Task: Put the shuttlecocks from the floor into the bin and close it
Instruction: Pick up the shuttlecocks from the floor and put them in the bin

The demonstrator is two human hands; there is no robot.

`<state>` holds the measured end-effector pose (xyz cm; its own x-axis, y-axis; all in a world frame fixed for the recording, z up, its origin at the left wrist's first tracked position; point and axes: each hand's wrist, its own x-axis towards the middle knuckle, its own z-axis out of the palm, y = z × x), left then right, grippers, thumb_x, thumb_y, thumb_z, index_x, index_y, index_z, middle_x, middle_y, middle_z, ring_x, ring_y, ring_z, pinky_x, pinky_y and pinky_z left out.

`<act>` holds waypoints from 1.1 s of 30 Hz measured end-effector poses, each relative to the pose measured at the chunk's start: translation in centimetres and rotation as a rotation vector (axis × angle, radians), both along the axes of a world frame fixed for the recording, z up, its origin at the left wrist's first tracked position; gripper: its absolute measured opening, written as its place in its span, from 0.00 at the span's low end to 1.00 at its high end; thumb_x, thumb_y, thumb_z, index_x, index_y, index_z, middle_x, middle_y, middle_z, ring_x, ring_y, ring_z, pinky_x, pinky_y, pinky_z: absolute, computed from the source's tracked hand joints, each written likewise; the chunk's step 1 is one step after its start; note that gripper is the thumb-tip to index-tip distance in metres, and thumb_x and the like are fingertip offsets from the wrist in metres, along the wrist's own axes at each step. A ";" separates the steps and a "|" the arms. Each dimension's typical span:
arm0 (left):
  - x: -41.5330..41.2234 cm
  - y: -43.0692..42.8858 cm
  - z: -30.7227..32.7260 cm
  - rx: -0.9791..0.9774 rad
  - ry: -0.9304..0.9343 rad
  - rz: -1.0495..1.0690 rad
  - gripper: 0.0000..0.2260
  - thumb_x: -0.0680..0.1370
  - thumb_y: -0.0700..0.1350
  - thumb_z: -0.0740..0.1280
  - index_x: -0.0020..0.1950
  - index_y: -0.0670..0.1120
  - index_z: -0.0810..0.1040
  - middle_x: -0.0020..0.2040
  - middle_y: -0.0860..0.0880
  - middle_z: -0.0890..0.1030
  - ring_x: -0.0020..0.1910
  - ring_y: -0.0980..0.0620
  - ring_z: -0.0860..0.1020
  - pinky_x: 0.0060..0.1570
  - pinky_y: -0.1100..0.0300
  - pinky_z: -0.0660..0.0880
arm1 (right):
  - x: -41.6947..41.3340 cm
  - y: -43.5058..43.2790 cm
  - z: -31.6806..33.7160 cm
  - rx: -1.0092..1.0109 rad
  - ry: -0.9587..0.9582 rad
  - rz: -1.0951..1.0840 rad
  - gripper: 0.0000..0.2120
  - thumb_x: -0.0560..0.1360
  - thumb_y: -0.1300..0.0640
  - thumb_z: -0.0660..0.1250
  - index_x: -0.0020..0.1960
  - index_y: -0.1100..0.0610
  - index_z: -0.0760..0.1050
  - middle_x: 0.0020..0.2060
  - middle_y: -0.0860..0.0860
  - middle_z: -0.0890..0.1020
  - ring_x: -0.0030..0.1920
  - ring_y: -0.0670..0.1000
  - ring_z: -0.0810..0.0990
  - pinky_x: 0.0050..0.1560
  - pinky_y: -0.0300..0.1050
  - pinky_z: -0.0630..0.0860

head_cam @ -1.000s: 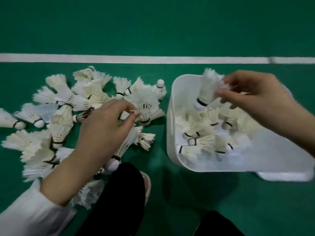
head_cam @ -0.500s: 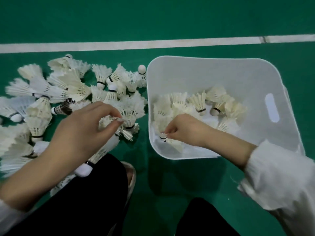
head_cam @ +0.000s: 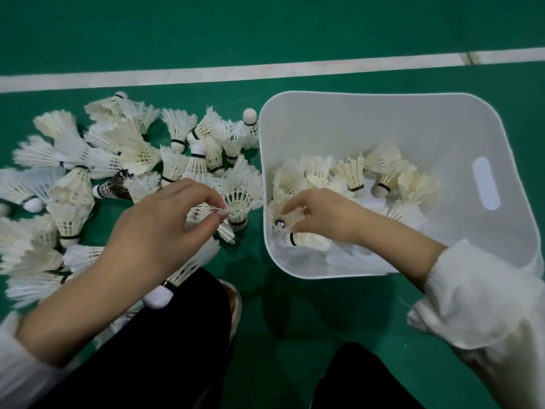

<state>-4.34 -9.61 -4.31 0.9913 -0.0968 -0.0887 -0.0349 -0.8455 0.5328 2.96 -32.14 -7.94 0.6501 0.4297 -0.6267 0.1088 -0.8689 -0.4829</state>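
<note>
1. Pinching hard, the left hand [head_cam: 165,231] has its grip clamped thumb to forefinger on a thin white feather [head_cam: 219,211]. I cannot tell which shuttlecock it belongs to.
2. Over to the right hand [head_cam: 327,216]: it is down in the near left corner of the bin [head_cam: 354,128], grip curled around the corner shuttlecock [head_cam: 308,241], which has pale feathers and a black band.
3. That bin is white, open at the top and round-cornered, with a slot handle [head_cam: 486,183] in its right wall. It sits on the green floor [head_cam: 265,31], and a heap of shuttlecocks [head_cam: 383,178] lies across its bottom.
4. Left of it, the loose shuttlecocks [head_cam: 88,172] sprawl over the floor: white and cream feathers, white corks, dark bands. The nearest ones touch the bin's wall.
5. Crowding the near edge of that pile are the left forearm and a black trouser knee [head_cam: 165,349]. One cork [head_cam: 157,299] pokes out beneath the wrist.
6. Behind it all, a white line [head_cam: 265,70] crosses the floor.
</note>
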 end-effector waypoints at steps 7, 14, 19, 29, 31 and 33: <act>0.1 0.4 0.3 -0.040 -0.024 0.002 0.08 0.74 0.59 0.62 0.46 0.57 0.77 0.46 0.60 0.77 0.33 0.65 0.72 0.31 0.60 0.70 | 0.3 0.5 8.2 0.485 -0.250 -0.204 0.11 0.73 0.59 0.69 0.51 0.44 0.77 0.47 0.38 0.78 0.43 0.41 0.78 0.41 0.39 0.79; 0.1 0.1 1.1 -0.139 -0.116 -0.040 0.11 0.75 0.58 0.62 0.50 0.53 0.75 0.45 0.60 0.76 0.33 0.69 0.72 0.29 0.61 0.68 | -0.2 4.4 5.9 0.338 -0.357 0.188 0.07 0.72 0.60 0.69 0.50 0.58 0.80 0.47 0.50 0.82 0.46 0.47 0.79 0.48 0.41 0.74; 0.3 0.7 1.9 -0.350 -0.087 0.093 0.19 0.76 0.59 0.59 0.65 0.57 0.63 0.48 0.59 0.75 0.27 0.52 0.76 0.27 0.67 0.69 | 1.7 1.1 9.6 0.411 -0.401 -0.270 0.01 0.72 0.56 0.70 0.42 0.52 0.78 0.35 0.42 0.79 0.33 0.40 0.76 0.37 0.32 0.72; -0.1 1.8 0.2 -0.177 -0.044 0.029 0.12 0.73 0.58 0.60 0.47 0.50 0.72 0.39 0.58 0.73 0.40 0.63 0.73 0.35 0.72 0.67 | 0.0 -2.9 1.8 -0.147 -0.064 -0.151 0.09 0.75 0.57 0.67 0.52 0.57 0.81 0.50 0.45 0.84 0.49 0.43 0.79 0.47 0.34 0.67; -0.2 1.8 -0.2 -0.160 -0.052 -0.006 0.13 0.72 0.57 0.58 0.42 0.49 0.73 0.37 0.56 0.72 0.39 0.62 0.72 0.36 0.73 0.66 | -0.1 -2.4 -0.5 -0.173 -0.069 -0.109 0.12 0.75 0.58 0.67 0.57 0.59 0.79 0.58 0.51 0.81 0.58 0.50 0.77 0.51 0.33 0.65; -0.3 1.9 -0.6 -0.151 -0.044 -0.019 0.13 0.72 0.57 0.57 0.40 0.49 0.72 0.37 0.56 0.72 0.37 0.59 0.71 0.37 0.71 0.66 | 0.0 -2.2 -2.0 -0.213 -0.049 -0.058 0.12 0.75 0.59 0.66 0.58 0.58 0.79 0.59 0.51 0.80 0.60 0.51 0.76 0.56 0.35 0.67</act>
<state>-4.62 -7.66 -4.93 0.9918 -0.1245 -0.0280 -0.0764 -0.7550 0.6512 2.95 -34.34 -9.97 0.7015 0.2525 -0.6664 0.0748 -0.9560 -0.2835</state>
